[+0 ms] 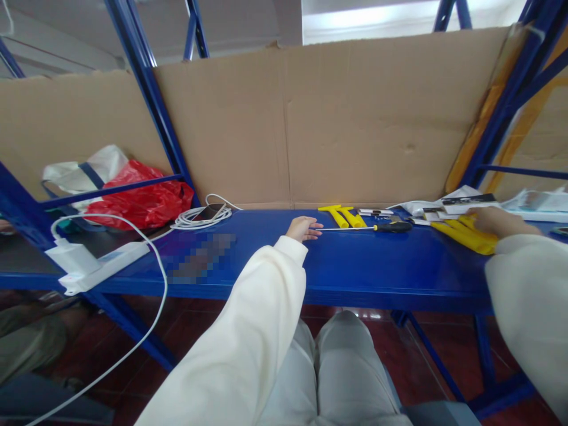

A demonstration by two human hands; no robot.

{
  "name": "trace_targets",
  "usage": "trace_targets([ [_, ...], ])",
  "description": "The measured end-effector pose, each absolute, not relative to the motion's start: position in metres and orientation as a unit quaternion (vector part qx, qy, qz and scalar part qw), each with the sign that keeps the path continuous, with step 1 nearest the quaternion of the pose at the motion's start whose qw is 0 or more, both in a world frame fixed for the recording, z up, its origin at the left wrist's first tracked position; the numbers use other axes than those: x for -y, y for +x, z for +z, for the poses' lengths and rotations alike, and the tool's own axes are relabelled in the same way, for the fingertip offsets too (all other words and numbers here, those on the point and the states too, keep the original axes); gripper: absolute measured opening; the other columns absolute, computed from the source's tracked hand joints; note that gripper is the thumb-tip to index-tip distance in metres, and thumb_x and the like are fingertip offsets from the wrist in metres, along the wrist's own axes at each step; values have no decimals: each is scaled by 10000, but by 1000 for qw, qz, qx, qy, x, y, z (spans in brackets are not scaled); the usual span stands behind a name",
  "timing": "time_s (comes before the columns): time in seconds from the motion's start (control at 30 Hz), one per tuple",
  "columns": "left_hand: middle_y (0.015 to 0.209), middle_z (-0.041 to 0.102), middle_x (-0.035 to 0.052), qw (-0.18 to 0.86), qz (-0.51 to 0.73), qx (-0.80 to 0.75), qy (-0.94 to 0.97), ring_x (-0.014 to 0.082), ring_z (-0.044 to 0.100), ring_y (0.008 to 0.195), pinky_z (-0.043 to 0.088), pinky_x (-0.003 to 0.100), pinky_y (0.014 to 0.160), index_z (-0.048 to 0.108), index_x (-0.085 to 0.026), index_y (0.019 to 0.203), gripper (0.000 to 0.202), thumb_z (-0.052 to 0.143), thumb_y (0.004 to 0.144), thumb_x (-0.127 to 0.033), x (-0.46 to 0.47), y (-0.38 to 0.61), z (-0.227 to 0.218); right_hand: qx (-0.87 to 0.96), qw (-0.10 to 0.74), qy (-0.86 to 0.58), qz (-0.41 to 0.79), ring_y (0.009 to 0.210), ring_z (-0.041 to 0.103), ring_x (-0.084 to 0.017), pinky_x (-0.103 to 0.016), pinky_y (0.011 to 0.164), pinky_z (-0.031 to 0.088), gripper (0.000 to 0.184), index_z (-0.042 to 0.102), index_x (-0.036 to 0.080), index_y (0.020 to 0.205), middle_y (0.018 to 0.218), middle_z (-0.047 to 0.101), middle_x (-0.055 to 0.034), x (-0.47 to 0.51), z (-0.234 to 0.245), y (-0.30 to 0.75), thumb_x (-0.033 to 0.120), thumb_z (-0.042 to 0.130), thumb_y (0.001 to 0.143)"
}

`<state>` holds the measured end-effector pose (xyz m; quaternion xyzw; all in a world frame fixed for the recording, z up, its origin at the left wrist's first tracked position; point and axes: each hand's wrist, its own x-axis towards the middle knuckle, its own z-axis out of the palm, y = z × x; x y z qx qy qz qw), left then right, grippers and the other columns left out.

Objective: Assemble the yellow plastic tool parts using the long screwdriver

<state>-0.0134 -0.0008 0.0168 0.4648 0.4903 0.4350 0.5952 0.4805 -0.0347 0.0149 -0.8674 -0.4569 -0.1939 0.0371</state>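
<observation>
My left hand (304, 229) is above the blue tabletop, its fingers loosely curled and apart. The tip of a long screwdriver (393, 227) is right at these fingers; I cannot tell whether they touch it. Its black and yellow handle points right. Behind the shaft, two yellow T-shaped pieces (339, 216) lie side by side. At the right, my right hand (499, 222) is closed over the far end of a pile of long yellow pieces (464, 235), with its fingertips mostly hidden. Small white and dark parts (377, 213) lie between the T-shaped pieces and the pile.
White and black packets (470, 204) lie behind the yellow pile. On the left are a coiled white cable (202, 220), a red plastic bag (142, 192) and a power strip (106, 266) with a charger. Cardboard (355, 118) and blue posts (151, 100) bound the table (355, 266).
</observation>
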Motion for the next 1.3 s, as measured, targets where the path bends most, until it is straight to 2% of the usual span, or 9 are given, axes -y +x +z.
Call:
trace_targets([
  [0.13,1040,847,123,594,426,-494,471,85,662,499,508,184,536,650,-167,1124,146,574,1005,-131,0,-13,16,386,95,-912,-101,1257,687,-407,-598,941,449,495,781,187,1393,1424,648,-371,40,16,461,169,537,962],
  [0.3,949,840,103,597,431,-489,468,108,673,514,517,209,567,670,-168,1097,133,635,978,-119,-2,-14,14,436,135,-877,-152,1309,657,-429,-621,993,477,395,812,185,1271,1400,668,-358,53,22,440,223,563,968],
  [0.43,900,832,78,598,433,-487,467,119,683,532,521,210,571,673,-183,1092,136,667,965,-134,-4,-14,13,496,148,-841,-156,1282,678,-440,-557,1004,519,377,829,194,1184,1376,701,-311,55,33,402,173,518,972],
  [0.57,913,833,83,597,433,-488,467,112,675,523,521,203,555,670,-180,1109,145,651,970,-144,-4,-13,13,541,137,-818,-143,1195,734,-404,-460,951,559,424,804,66,1240,1262,749,-316,41,42,346,184,468,1010],
  [0.77,958,838,107,599,433,-487,466,105,668,509,525,209,567,673,-165,1111,149,642,970,-131,-2,-14,14,693,172,-688,-127,1036,788,-270,-325,899,585,390,828,204,1227,1109,836,-122,8,26,265,173,556,951],
  [0.83,941,836,102,602,430,-486,465,103,663,502,521,206,559,671,-167,1106,147,652,965,-130,-1,-14,15,713,146,-677,-106,1099,779,-280,-350,950,580,412,814,217,1272,1184,827,-125,1,19,237,189,563,946],
  [0.93,929,834,95,605,428,-483,467,100,655,496,519,206,554,665,-170,1107,145,630,975,-120,-1,-14,16,725,84,-677,-94,1276,715,-352,-502,1067,539,432,803,221,1299,1356,768,-163,-4,14,203,200,543,955],
  [1.03,919,831,91,604,430,-479,469,108,664,510,517,210,565,675,-173,1098,144,674,959,-135,-2,-14,15,721,63,-685,-87,1310,690,-380,-610,1117,482,486,779,237,1352,1363,762,-179,-8,15,185,171,533,938],
  [1.3,930,834,96,604,426,-486,466,103,651,496,520,218,570,677,-162,1101,152,584,995,-107,-1,-14,17,709,48,-702,-57,1367,661,-363,-624,1181,411,538,741,239,1414,1476,701,-179,-10,22,164,108,500,951],
])
